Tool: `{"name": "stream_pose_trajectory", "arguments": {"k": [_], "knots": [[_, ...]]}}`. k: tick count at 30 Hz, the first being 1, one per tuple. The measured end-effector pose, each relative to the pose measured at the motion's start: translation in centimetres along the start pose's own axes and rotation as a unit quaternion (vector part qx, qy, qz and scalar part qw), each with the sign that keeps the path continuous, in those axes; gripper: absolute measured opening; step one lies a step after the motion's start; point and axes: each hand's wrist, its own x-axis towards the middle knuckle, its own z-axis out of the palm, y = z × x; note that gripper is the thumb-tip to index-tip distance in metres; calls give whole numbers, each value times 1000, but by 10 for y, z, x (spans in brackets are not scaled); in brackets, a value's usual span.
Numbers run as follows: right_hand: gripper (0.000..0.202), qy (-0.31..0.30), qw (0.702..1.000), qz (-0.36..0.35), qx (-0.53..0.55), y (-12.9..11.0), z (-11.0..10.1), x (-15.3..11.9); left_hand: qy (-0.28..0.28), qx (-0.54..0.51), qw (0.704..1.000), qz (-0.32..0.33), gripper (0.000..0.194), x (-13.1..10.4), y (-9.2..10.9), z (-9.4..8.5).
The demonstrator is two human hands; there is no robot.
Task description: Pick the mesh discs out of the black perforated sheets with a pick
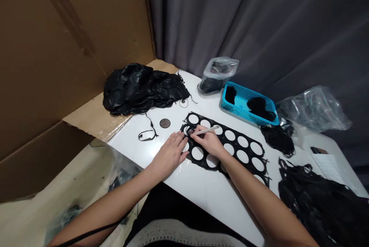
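My left hand (170,154) is lying flat, fingers spread, pinning the black punched sheet (230,148). My right hand (210,142) is pinching a white stick (205,130), its tip touching the sheet.

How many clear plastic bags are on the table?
2: one plastic bag of dark parts stands behind the blue basket; a crumpled one lies at the far right. More may be hidden.

Black pile (319,204) cut off by right and bottom edges; sheet (230,143) partly hidden under hands; bag (219,72) contents unclear.
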Motion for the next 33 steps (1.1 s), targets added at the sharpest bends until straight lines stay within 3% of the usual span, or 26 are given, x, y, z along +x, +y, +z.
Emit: {"name": "stream_pose_trajectory", "arguments": {"k": [8,13,15,19,21,24,29,33], "knots": [[20,9,989,-100,-108,2,6,-6,10,-11,1000,2,46,-1,0,1],[15,-18,935,-231,-270,2,8,-5,21,-7,1000,8,44,-1,0,3],[14,32,928,-204,-309,8,-4,8,27,-5,1000,10,42,-1,0,3],[16,229,932,-35,-279,26,-48,33,30,-6,999,15,40,-1,-3,0],[17,264,935,1,-237,32,-66,32,28,-13,999,16,38,0,-4,-2],[21,219,960,18,-173,29,-69,12,31,-27,999,9,37,5,2,-5],[24,82,993,26,-83,11,-36,-30,14,-47,998,46,45,14,22,5],[23,68,997,34,-31,8,-20,-44,-2,-40,998,47,49,13,30,15]]}}
